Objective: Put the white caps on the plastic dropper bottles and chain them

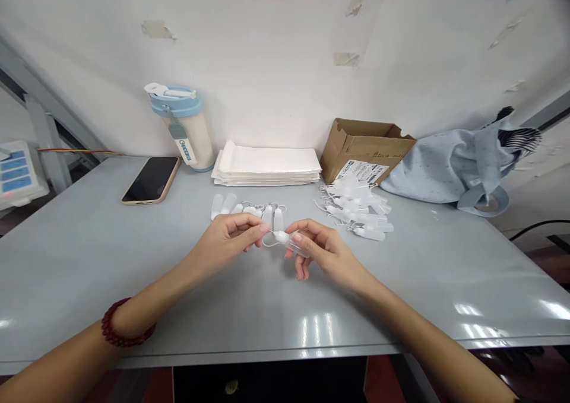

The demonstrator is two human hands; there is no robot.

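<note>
My right hand [318, 248] grips a small clear squeeze bottle [297, 246] with a white top, tilted so that its thin tip points left. The thumb and fingers of my left hand [238, 234] are pinched together right at that tip. What they hold is hidden between the fingertips. A thin white tether [269, 245] loops from the bottle's top toward the left fingers. Just behind my hands stands a row of similar small bottles [278, 219], partly covered by the left hand. To the right lies a loose heap of more such bottles [356, 207] with tethers.
Along the wall are a blue-lidded tumbler [191, 133], a stack of white padded envelopes [271, 165], an open cardboard box [356, 159] and a light blue cloth bag [440, 162]. A phone [151, 180] lies at left. The grey table's front edge [267, 358] is near me.
</note>
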